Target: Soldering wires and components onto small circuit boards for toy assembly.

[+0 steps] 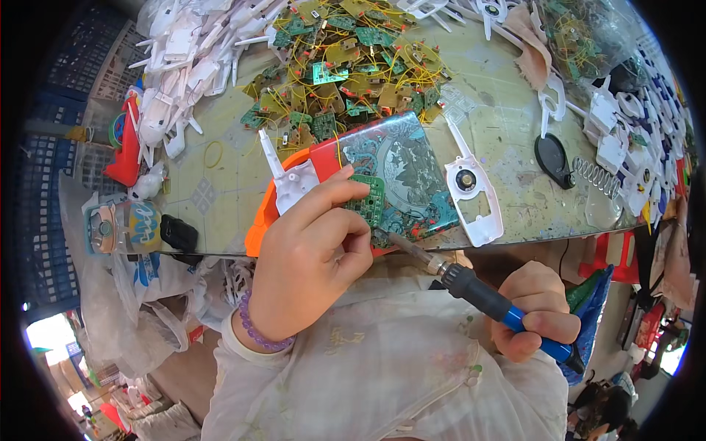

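Green circuit board [373, 202] sits over the near-left part of the glossy printed box [408, 165]. At the box's left, the left hand [312, 246] bends its fingers against the board; whether thumb and fingertip pinch something, I cannot tell. Nearer than the box and to its right, the right hand [535, 314] clasps a blue-handled soldering iron [479, 292], tip beside the board. White plastic casing [482, 234] lies right of the box.
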`<control>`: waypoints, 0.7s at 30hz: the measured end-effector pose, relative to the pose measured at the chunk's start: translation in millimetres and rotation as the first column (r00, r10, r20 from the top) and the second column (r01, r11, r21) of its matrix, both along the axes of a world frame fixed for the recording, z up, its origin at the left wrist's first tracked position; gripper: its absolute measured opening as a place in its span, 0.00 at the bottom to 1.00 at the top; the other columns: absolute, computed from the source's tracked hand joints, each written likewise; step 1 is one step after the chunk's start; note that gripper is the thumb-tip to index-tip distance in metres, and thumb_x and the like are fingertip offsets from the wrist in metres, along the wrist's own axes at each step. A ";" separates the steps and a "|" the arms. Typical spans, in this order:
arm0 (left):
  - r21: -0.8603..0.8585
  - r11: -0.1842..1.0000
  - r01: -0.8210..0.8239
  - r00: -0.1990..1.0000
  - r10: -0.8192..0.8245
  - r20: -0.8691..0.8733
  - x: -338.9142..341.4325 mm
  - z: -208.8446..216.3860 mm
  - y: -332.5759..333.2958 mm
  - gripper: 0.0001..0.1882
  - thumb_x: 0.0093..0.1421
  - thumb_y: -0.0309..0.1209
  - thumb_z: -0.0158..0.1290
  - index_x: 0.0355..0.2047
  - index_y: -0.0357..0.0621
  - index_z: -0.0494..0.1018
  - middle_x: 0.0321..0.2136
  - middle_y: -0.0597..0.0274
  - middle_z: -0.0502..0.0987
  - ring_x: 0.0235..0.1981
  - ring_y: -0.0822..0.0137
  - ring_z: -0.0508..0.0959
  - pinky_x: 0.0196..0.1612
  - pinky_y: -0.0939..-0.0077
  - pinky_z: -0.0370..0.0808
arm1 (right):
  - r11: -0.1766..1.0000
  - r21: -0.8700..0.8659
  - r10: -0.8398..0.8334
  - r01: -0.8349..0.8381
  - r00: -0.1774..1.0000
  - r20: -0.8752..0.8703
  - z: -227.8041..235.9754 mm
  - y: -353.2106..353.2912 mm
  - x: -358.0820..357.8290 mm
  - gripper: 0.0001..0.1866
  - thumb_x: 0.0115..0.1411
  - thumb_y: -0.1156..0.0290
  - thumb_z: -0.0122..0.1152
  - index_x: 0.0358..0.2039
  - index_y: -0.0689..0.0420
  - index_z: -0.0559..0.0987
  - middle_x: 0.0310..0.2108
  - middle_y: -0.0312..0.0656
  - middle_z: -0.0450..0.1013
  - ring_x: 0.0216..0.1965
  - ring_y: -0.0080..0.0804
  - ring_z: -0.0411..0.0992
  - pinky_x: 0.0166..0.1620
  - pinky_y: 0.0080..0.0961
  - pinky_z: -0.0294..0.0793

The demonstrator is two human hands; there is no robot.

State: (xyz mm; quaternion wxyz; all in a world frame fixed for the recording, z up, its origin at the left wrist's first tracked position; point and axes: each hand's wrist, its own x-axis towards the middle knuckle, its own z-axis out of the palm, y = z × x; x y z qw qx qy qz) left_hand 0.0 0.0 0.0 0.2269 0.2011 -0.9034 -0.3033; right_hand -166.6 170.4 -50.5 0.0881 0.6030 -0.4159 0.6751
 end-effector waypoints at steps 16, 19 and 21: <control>-0.067 0.998 0.008 1.000 -0.009 -0.019 -0.4 -2.2 0.8 0.07 0.43 0.17 0.56 0.23 0.36 0.70 0.38 0.53 0.75 0.47 0.50 0.76 0.34 0.70 0.75 | 1.000 -0.026 -0.005 0.004 0.998 -0.057 1.0 -0.1 0.3 0.15 0.63 0.57 0.49 0.30 0.55 0.62 0.17 0.35 0.63 0.12 0.26 0.61 0.14 0.23 0.58; -0.079 0.997 0.004 1.000 -0.005 -0.017 -0.4 -1.3 2.1 0.07 0.43 0.16 0.57 0.23 0.36 0.70 0.38 0.53 0.75 0.47 0.50 0.76 0.33 0.70 0.75 | 0.999 -0.042 0.013 -0.017 0.995 -0.095 0.0 1.0 1.3 0.14 0.62 0.59 0.50 0.30 0.56 0.63 0.17 0.35 0.63 0.11 0.25 0.61 0.13 0.23 0.57; -0.073 0.997 -0.002 1.000 0.001 -0.015 -0.6 -2.1 2.2 0.08 0.43 0.16 0.57 0.23 0.36 0.70 0.38 0.54 0.75 0.47 0.51 0.76 0.33 0.70 0.76 | 0.997 -0.071 0.012 -0.019 0.995 -0.102 -2.2 0.4 5.6 0.14 0.60 0.60 0.52 0.28 0.56 0.64 0.17 0.35 0.63 0.11 0.24 0.61 0.12 0.22 0.57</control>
